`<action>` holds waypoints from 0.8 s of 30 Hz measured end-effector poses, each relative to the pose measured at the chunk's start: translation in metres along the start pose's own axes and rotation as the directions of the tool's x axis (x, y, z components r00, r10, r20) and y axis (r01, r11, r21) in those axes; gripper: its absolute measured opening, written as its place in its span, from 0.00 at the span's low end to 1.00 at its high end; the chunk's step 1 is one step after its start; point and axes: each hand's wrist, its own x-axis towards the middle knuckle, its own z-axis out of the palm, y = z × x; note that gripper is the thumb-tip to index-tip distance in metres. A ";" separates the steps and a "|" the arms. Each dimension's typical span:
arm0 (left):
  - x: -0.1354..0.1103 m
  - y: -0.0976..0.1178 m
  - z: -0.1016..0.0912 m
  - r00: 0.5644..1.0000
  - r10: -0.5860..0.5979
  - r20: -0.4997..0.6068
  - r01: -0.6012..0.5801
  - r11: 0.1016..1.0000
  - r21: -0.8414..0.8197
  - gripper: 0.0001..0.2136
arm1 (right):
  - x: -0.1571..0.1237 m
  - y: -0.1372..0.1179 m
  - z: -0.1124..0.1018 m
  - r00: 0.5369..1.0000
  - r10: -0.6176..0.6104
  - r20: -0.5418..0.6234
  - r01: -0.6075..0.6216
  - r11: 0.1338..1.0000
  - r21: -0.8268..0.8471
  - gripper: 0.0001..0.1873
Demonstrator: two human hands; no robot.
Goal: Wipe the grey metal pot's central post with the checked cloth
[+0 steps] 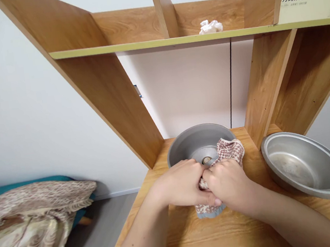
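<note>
Both my hands are closed on a brown-and-white patterned cloth (231, 150), bunched over the near rim of a grey basin (182, 145). My left hand (187, 183) presses against my right hand (226, 182) at the middle of the cloth. One end of it sticks up past my right fingers, and the other end, with a pale blue edge, hangs below my hands. A small round object (207, 160) shows at the bottom of the basin, partly hidden by my hands; its kind is unclear.
A metal bowl (296, 163) stands on the wooden desk (203, 239) to the right. Above runs a shelf (131, 46) with crumpled white tissue (211, 26) and a cling film box (312, 1). Patterned fabric (36, 199) lies over blue furniture at the left.
</note>
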 end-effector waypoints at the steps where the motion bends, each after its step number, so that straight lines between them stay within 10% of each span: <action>1: 0.000 0.000 -0.001 1.000 -0.012 0.014 0.011 1.000 0.008 0.22 | 0.000 -0.001 0.000 1.000 0.006 -0.008 -0.006 1.000 0.000 0.05; 15: 0.000 0.006 -0.003 0.996 -0.058 0.073 0.045 0.984 0.173 0.28 | -0.003 0.016 -0.020 0.993 -0.027 0.118 0.029 0.999 -0.016 0.18; 24: 0.001 0.008 -0.004 0.991 -0.085 0.102 0.073 0.991 0.109 0.26 | -0.001 0.005 -0.003 0.999 0.003 0.054 0.000 0.999 -0.047 0.05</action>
